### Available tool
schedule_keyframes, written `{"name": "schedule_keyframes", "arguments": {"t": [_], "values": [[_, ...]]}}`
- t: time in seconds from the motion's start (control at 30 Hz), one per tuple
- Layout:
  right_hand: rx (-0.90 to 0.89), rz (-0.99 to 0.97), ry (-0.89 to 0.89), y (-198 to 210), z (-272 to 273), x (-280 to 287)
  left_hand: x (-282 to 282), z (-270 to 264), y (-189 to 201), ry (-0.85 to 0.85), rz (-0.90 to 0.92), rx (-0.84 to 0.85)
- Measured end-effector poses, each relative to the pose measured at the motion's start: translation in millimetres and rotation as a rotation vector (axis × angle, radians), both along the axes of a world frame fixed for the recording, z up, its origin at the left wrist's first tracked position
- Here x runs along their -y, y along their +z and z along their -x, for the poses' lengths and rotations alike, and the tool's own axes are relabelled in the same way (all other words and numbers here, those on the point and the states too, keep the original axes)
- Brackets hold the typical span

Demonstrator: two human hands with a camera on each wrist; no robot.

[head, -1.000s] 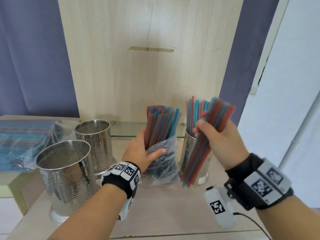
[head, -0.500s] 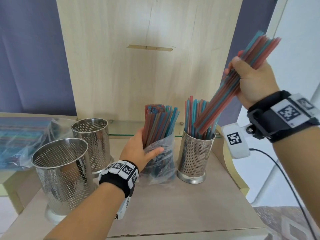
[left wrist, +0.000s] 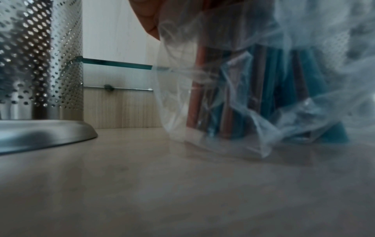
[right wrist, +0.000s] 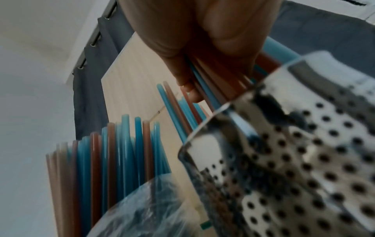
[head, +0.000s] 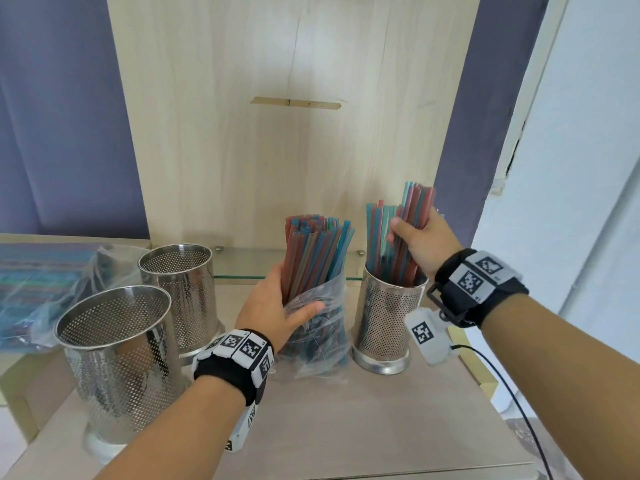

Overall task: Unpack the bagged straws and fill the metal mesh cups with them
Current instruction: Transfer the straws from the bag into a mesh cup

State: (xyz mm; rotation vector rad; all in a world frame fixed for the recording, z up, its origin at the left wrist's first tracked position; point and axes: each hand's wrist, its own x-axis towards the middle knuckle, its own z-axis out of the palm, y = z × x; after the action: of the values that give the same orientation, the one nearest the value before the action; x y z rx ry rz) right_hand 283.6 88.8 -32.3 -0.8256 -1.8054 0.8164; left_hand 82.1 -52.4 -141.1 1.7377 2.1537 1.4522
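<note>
A clear plastic bag (head: 322, 327) of red and blue straws (head: 313, 251) stands upright mid-table, and my left hand (head: 273, 306) grips it around the middle. My right hand (head: 420, 245) holds a bundle of straws (head: 415, 216) whose lower ends sit inside the right mesh cup (head: 384, 323), beside other straws standing in that cup. In the right wrist view my fingers (right wrist: 192, 94) wrap the bundle (right wrist: 211, 89) just above the cup's rim (right wrist: 233, 105). The left wrist view shows the bag's bottom (left wrist: 253, 121) resting on the table.
Two empty mesh cups (head: 114, 344) (head: 180, 289) stand at the left. Further bagged straws (head: 38, 282) lie on a side surface at far left. A wooden back panel (head: 294, 133) rises behind, with a glass shelf edge (head: 242, 271). A cable (head: 502, 382) trails at the right edge.
My right hand lifted a bundle of straws out of the bag, swung it up to the right, then brought it down into the right cup. The left hand kept holding the bag.
</note>
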Motion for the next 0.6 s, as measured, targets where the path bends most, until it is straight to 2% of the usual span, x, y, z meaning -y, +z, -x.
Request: {"name": "schedule_keyframes", "arguments": {"t": [0.17,0.3,0.4,0.53,0.6], "values": [[0.078,0.056,-0.061,-8.1,8.0,-2.2,-1.8,1.0,-1.1,0.009,0.012,0.007],[0.183,0.018,-0.168,-1.1,9.3,5.7,-1.8,1.0,-1.4,0.019,0.021,0.010],[0.177,-0.147,-0.243,4.7,6.3,11.3,-1.1,1.5,-1.4,0.011,0.020,0.019],[0.121,-0.354,-0.231,6.1,-0.1,15.5,-1.1,0.8,0.0,0.000,0.020,0.027],[0.080,-0.509,-0.347,3.2,-4.3,15.2,-0.5,-0.1,0.8,0.004,0.023,0.028]]}}
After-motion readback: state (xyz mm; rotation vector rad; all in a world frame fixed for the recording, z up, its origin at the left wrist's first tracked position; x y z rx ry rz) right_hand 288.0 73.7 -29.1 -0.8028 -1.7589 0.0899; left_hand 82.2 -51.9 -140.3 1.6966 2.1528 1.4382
